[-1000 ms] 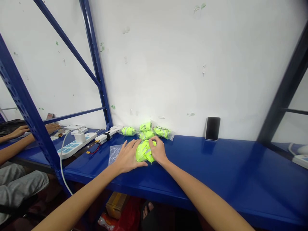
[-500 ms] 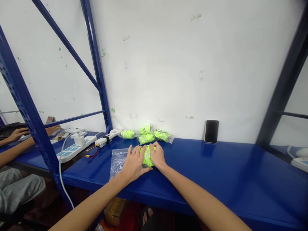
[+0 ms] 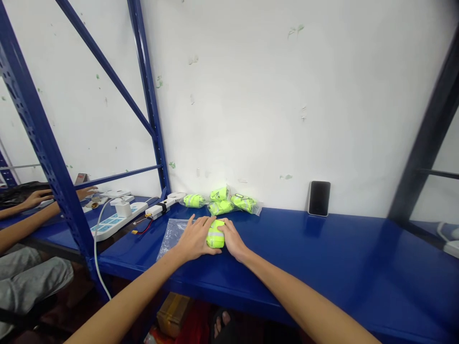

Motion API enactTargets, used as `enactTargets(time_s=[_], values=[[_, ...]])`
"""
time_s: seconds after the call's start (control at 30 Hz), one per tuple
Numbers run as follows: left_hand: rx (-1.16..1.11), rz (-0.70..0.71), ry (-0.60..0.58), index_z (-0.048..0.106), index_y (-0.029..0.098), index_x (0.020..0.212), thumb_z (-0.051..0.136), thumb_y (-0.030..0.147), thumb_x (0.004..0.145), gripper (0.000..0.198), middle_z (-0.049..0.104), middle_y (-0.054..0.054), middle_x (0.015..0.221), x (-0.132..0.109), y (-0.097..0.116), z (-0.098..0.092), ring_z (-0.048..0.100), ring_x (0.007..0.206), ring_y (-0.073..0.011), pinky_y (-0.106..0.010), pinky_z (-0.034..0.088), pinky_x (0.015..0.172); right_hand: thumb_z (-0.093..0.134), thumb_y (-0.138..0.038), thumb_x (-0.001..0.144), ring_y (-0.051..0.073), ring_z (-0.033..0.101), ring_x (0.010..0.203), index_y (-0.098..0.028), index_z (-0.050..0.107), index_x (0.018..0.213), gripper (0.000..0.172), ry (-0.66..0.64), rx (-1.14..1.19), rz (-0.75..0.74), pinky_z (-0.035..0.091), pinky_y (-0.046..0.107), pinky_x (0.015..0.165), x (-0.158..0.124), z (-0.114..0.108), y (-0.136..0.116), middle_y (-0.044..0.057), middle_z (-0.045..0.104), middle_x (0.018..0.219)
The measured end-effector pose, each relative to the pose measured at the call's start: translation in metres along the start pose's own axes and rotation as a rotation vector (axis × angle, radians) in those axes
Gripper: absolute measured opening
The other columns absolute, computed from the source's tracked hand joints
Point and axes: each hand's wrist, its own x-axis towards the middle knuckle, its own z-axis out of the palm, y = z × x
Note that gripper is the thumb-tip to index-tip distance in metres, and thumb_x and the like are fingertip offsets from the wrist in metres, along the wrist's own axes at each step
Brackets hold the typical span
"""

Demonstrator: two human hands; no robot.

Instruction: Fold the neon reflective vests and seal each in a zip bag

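A rolled-up neon-yellow reflective vest with a pale reflective band rests on the blue table, between my two hands. My left hand wraps its left side, thumb along the near edge. From the right, my right hand grips the roll with its fingers at the top. A clear plastic bag lies flat on the table, partly covered by my left hand. Behind my hands, near the wall, sit several similar neon-yellow bundles in clear bags.
A white power strip with a plugged-in cable and a white device with wires lie at left by the blue rack post. A dark-screened phone leans on the wall. Another person's hands are beyond the post.
Both hands have turned and squeezed the yellow vest, which looks more compact and shows more of its surface. The right hand has shifted to its right side. The camera view has shifted slightly.
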Motion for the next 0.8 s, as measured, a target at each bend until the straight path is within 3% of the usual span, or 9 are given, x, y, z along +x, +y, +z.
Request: enactTargets(time_s=[0.17, 0.23, 0.33, 0.43, 0.63, 0.8], values=[[-0.030, 0.040, -0.029, 0.033, 0.023, 0.138, 0.062, 0.075, 0.059, 0.099, 0.054, -0.012, 0.128, -0.007, -0.020, -0.006, 0.049, 0.119, -0.0310, -0.053, 0.020, 0.108, 0.065, -0.031, 0.071, 0.021, 0.060, 0.093, -0.019, 0.067, 0.100, 0.031, -0.254, 0.194, -0.003, 0.048, 0.031, 0.078, 0.000, -0.009, -0.009, 0.004, 0.063, 0.103], [-0.037, 0.052, -0.035, 0.033, 0.024, 0.138, 0.063, 0.076, 0.057, 0.101, 0.055, -0.011, 0.124, -0.009, -0.022, -0.004, 0.051, 0.116, -0.0314, -0.053, 0.021, 0.107, 0.070, -0.031, 0.066, 0.020, 0.062, 0.085, -0.019, 0.066, 0.101, 0.037, -0.279, 0.229, 0.036, 0.051, 0.032, 0.073, -0.002, -0.010, -0.011, 0.004, 0.063, 0.103], [-0.034, 0.050, -0.035, 0.037, 0.023, 0.135, 0.064, 0.075, 0.055, 0.100, 0.057, -0.011, 0.118, -0.010, -0.018, 0.000, 0.052, 0.113, -0.0319, -0.053, 0.024, 0.106, 0.075, -0.030, 0.058, 0.017, 0.062, 0.070, -0.019, 0.064, 0.096, 0.041, -0.159, 0.247, 0.099, 0.052, 0.030, 0.058, -0.003, -0.005, -0.009, 0.003, 0.064, 0.095], [0.011, 0.018, -0.008, 0.038, 0.021, 0.134, 0.063, 0.075, 0.058, 0.097, 0.056, -0.013, 0.119, -0.007, -0.009, 0.001, 0.051, 0.115, -0.0330, -0.053, 0.025, 0.105, 0.076, -0.028, 0.055, 0.018, 0.062, 0.067, -0.018, 0.062, 0.086, 0.035, -0.021, 0.232, 0.091, 0.051, 0.028, 0.051, -0.001, 0.002, -0.002, 0.003, 0.064, 0.088], [0.125, 0.026, 0.017, 0.041, 0.015, 0.133, 0.053, 0.076, 0.068, 0.090, 0.057, -0.016, 0.117, -0.002, 0.006, -0.002, 0.051, 0.113, -0.0341, -0.056, 0.023, 0.105, 0.073, -0.035, 0.060, 0.021, 0.063, 0.071, -0.017, 0.064, 0.083, 0.031, 0.049, 0.107, 0.031, 0.051, 0.029, 0.052, 0.004, 0.005, 0.007, 0.007, 0.068, 0.090], [0.140, 0.089, 0.002, 0.043, 0.017, 0.132, 0.046, 0.073, 0.075, 0.079, 0.057, -0.015, 0.116, 0.000, 0.010, -0.002, 0.051, 0.112, -0.0319, -0.054, 0.020, 0.107, 0.067, -0.032, 0.066, 0.020, 0.063, 0.073, -0.018, 0.064, 0.078, 0.018, 0.063, -0.068, -0.134, 0.050, 0.030, 0.064, 0.001, 0.004, 0.002, 0.005, 0.070, 0.083]])
